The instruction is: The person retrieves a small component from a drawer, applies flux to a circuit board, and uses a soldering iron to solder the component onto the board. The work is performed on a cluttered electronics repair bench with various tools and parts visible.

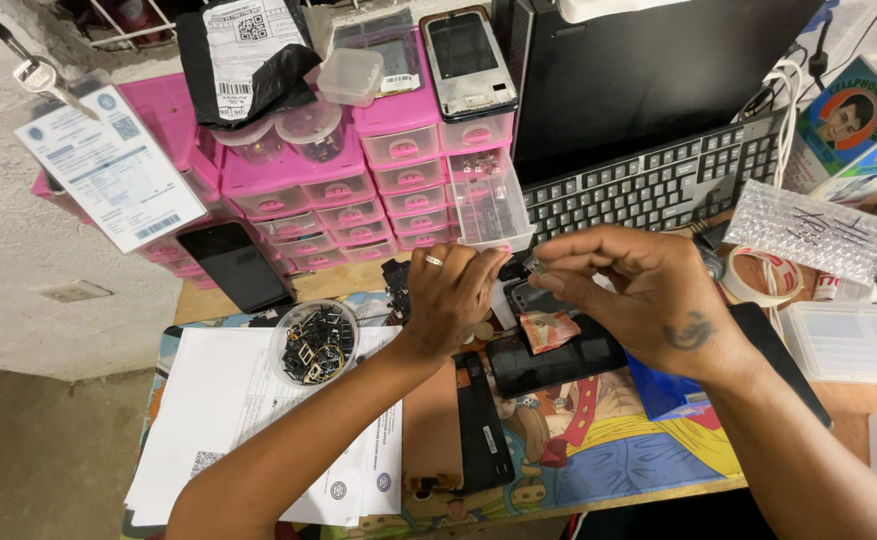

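Over the middle of the desk my left hand (450, 292) and my right hand (638, 292) meet, both pinching a small dark phone part (518, 270). My left hand wears a ring. Beneath them lie a black phone (543, 362) face up, a small red-orange packet (546, 330) and a white piece. The exact shape of the held part is hidden by my fingers.
A round clear tub of small metal parts (313, 342) sits on white papers (228, 420). Pink drawer units (358, 190) stand behind, with a clear drawer (488, 205) pulled out. A black keyboard (658, 180), tape roll (758, 275), clear boxes (848, 340) and a black bar (481, 425) surround the colourful mat (598, 450).
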